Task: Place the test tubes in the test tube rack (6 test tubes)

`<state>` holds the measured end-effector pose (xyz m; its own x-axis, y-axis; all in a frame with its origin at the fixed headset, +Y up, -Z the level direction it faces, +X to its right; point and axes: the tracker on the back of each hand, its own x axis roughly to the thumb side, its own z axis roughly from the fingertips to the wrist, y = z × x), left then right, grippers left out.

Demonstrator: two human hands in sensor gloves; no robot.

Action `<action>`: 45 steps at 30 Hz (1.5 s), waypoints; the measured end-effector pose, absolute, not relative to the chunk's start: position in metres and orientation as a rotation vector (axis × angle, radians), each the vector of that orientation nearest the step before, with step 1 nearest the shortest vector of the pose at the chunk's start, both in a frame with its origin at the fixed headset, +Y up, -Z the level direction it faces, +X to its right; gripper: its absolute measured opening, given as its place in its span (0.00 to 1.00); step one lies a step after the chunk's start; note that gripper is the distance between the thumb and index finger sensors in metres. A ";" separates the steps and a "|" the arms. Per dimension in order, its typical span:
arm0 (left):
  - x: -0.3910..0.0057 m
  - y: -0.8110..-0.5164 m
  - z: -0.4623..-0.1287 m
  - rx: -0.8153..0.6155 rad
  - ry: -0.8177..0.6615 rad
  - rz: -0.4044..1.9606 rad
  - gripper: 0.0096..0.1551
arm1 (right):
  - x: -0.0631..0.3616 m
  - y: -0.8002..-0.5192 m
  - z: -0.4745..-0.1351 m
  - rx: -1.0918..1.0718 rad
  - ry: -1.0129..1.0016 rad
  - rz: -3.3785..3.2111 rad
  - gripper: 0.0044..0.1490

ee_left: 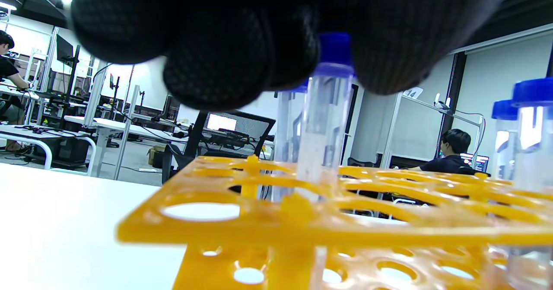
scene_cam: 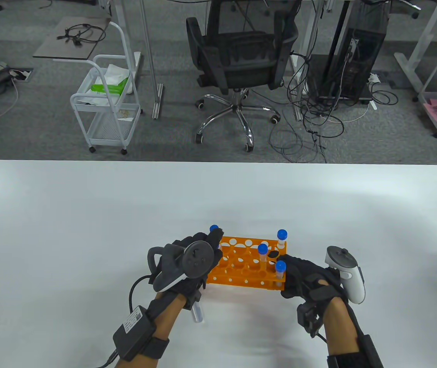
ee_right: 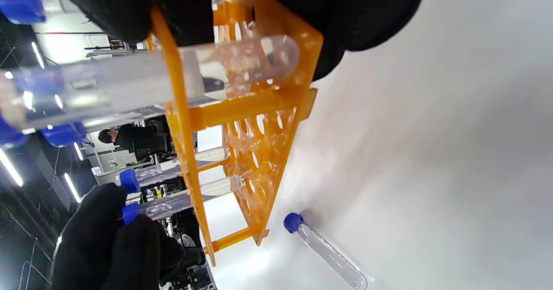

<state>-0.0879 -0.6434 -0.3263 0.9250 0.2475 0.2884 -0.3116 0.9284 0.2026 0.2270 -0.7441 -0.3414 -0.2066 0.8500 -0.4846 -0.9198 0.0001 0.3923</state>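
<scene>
An orange test tube rack (scene_cam: 247, 264) stands on the white table (scene_cam: 88, 230), near the front edge and a little right of centre, between the two hands. From above, the left hand (scene_cam: 187, 262) covers the rack's left end and its fingers are lost under the tracker; the left wrist view shows what that hides: gloved fingertips (ee_left: 224, 65) pinching the blue cap of a clear tube (ee_left: 322, 130) that stands upright in a hole at that end, with a second capped tube just behind it. The right hand (scene_cam: 302, 278) grips the rack's right end, its fingers curled round the corner beside three capped tubes (scene_cam: 263, 257) standing there. The right wrist view, turned on its side, confirms the fingers wrapped over the rack's end wall. One last tube (ee_right: 325, 250) lies flat on the table just left of the rack on its near side; in the table view only its rounded end (scene_cam: 197, 313) pokes out below the left wrist, while the right wrist view shows its whole length and blue cap
</scene>
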 end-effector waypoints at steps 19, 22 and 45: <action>-0.150 -0.651 -0.336 0.187 -0.058 0.585 0.33 | 0.237 -0.743 -0.341 -0.154 0.699 1.591 0.31; -0.161 -0.672 -0.341 0.062 0.073 0.604 0.35 | 0.240 -0.742 -0.341 -0.160 0.687 1.583 0.30; -0.118 -0.748 -0.350 -0.358 0.162 0.297 0.43 | 0.256 -0.738 -0.341 -0.189 0.617 1.538 0.30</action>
